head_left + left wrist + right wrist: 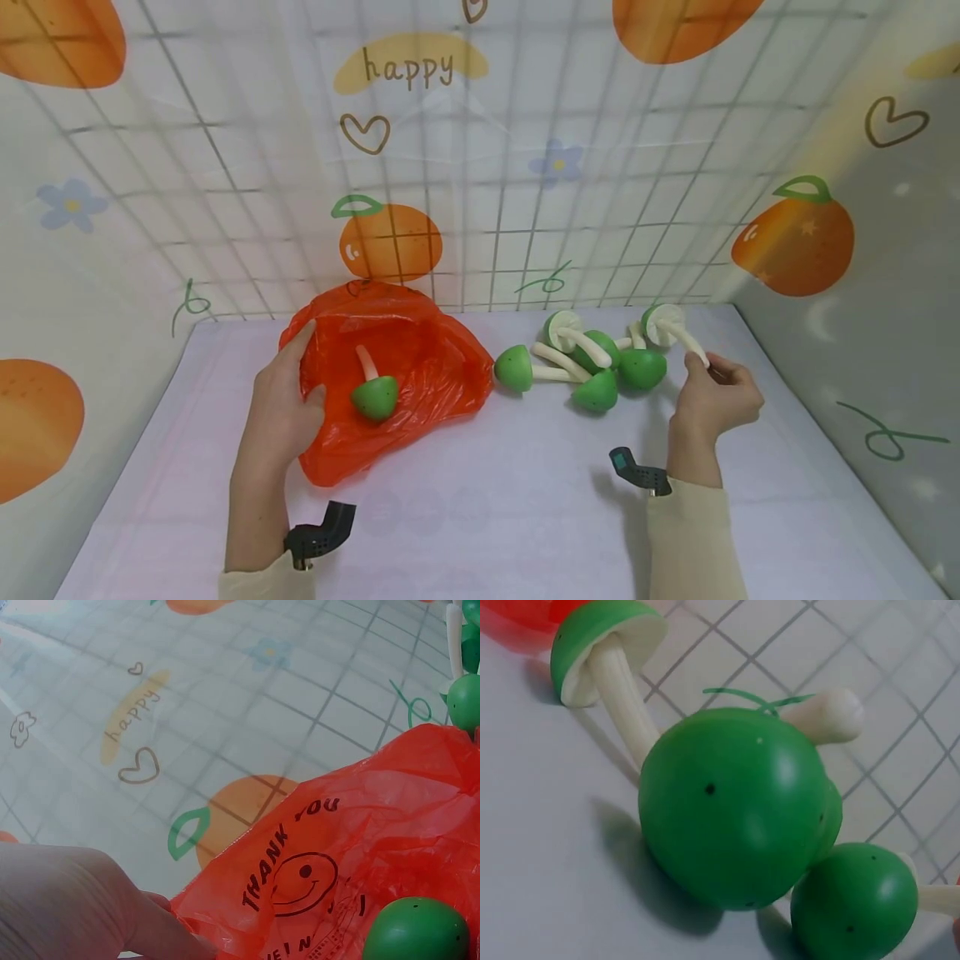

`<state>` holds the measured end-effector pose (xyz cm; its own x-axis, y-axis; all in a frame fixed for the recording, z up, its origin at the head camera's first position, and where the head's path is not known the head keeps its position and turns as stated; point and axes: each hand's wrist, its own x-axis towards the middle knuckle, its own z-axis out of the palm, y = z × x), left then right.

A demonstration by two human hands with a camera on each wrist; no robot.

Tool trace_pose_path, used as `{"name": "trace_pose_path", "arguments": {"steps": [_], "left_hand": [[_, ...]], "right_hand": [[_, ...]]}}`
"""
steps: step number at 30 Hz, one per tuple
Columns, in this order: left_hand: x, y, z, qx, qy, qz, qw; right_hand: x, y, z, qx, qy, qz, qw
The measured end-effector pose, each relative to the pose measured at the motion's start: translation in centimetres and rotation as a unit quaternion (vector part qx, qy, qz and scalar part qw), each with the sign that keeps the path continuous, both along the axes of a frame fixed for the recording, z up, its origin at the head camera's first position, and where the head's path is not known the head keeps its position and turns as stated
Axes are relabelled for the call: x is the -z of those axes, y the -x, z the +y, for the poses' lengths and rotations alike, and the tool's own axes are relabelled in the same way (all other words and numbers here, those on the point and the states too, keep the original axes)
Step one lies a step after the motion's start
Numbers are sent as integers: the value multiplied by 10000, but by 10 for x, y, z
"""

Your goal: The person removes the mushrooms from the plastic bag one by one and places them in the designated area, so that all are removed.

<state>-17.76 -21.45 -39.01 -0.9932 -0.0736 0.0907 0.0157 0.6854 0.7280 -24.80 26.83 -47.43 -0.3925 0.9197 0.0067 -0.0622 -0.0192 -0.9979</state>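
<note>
A red plastic bag (pixel 442 367) lies with its mouth toward me, and inside it is a toy mushroom (pixel 375 398) with a green cap. My left hand (pixel 281 408) holds the bag's left edge; in the left wrist view, fingers (pixel 161 930) meet the red film beside its "THANK YOU" print. Over on the right, my right hand (pixel 716 396) pinches the white stem of another green-capped mushroom (pixel 663 325). Its cap is tilted, showing the pale underside. Only a sliver of that hand reaches the right wrist view.
Several more toy mushrooms, among them a green one (pixel 641 369) and a leftmost one (pixel 513 368), lie heaped between the bag and my right hand. The white table (pixel 480 517) backs onto a printed curtain (pixel 480 167) with grid lines and oranges.
</note>
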Motion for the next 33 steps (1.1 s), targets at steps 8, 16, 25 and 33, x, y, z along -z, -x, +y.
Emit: {"name": "trace_pose_path", "arguments": {"steps": [8, 16, 25, 33], "left_hand": [[-1, -1, 0, -8, -28, 44, 10000], [-2, -1, 1, -11, -18, 12, 10000], [-1, 0, 1, 7, -16, -2, 10000], [-1, 0, 1, 31, -16, 7, 10000]], "right_hand": [[2, -2, 8, 202, -23, -85, 9998], [5, -2, 12, 247, -86, -140, 9996], [-1, -8, 19, -195, -242, -965, 9948], [-3, -11, 23, -832, -589, -2074, 9729]]}}
